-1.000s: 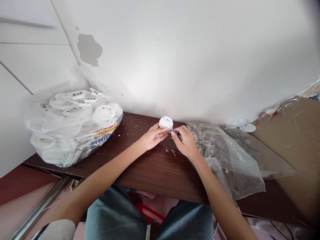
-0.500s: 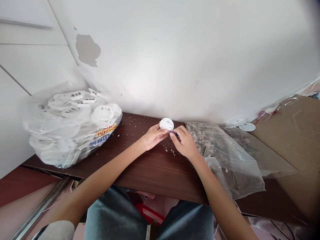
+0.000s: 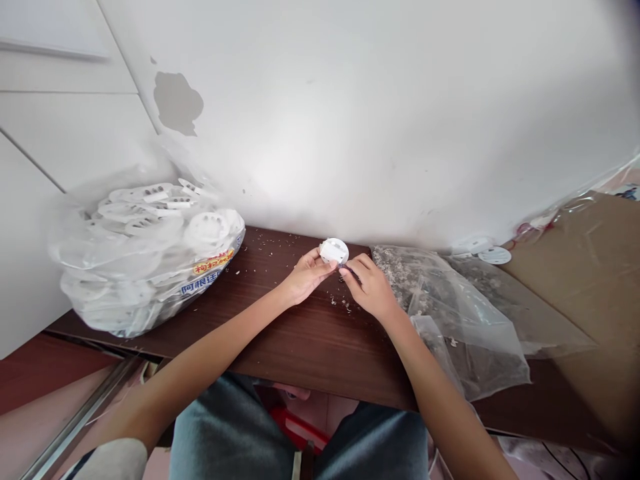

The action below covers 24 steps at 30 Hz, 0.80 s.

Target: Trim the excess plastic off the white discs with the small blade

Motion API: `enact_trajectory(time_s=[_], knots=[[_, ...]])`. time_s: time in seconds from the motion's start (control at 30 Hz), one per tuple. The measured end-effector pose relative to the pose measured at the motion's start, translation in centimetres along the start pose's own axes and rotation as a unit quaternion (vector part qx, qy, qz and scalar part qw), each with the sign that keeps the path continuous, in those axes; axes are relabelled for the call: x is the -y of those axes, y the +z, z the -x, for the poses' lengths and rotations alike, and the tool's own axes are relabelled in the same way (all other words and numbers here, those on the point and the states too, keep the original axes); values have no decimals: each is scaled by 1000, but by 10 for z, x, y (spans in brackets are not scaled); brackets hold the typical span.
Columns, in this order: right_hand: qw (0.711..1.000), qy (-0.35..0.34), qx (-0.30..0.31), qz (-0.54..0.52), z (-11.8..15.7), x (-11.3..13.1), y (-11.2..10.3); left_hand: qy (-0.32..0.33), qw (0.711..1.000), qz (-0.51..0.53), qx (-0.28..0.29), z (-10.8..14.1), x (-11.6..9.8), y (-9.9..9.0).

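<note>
My left hand (image 3: 307, 277) grips a round white plastic disc (image 3: 334, 251) by its edge, just above the table. My right hand (image 3: 367, 288) pinches a small blue-purple tool (image 3: 345, 266) against the disc's lower rim, and the fingers hide most of that tool. The hands nearly touch. Below them, pale shavings (image 3: 340, 300) lie scattered on the dark wooden tabletop (image 3: 310, 353).
A transparent bag of white plastic parts (image 3: 145, 267) stands on the table's left side. To the right lies a transparent bag of grey-white scraps (image 3: 450, 313). Two white discs (image 3: 494, 255) sit beyond it, near cardboard (image 3: 570, 280). A white wall (image 3: 350, 133) rises behind.
The disc has shifted slightly down and turned in my left hand. My hands have drawn closer, and less of the blue-purple tool shows between my right fingers.
</note>
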State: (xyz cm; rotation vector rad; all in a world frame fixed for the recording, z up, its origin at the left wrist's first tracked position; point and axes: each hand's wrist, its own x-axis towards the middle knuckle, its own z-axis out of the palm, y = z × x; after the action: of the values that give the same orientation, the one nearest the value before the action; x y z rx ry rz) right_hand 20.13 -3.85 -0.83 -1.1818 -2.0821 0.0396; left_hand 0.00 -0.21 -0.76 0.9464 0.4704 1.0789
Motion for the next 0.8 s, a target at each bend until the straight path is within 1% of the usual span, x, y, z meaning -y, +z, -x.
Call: enact_trajectory(time_s=[0.23, 0.4, 0.57, 0.8], knots=[[1000, -1, -1, -5, 0, 0, 3, 24, 1000, -18, -3, 4, 1, 5], [1000, 0, -5, -8, -2, 0, 2, 58, 996, -63, 1, 5, 1, 5], [1000, -3, -16, -7, -3, 4, 0, 109, 985, -133, 12, 8, -3, 5], [1000, -5, -28, -11, -3, 5, 1, 162, 968, -191, -15, 14, -5, 10]])
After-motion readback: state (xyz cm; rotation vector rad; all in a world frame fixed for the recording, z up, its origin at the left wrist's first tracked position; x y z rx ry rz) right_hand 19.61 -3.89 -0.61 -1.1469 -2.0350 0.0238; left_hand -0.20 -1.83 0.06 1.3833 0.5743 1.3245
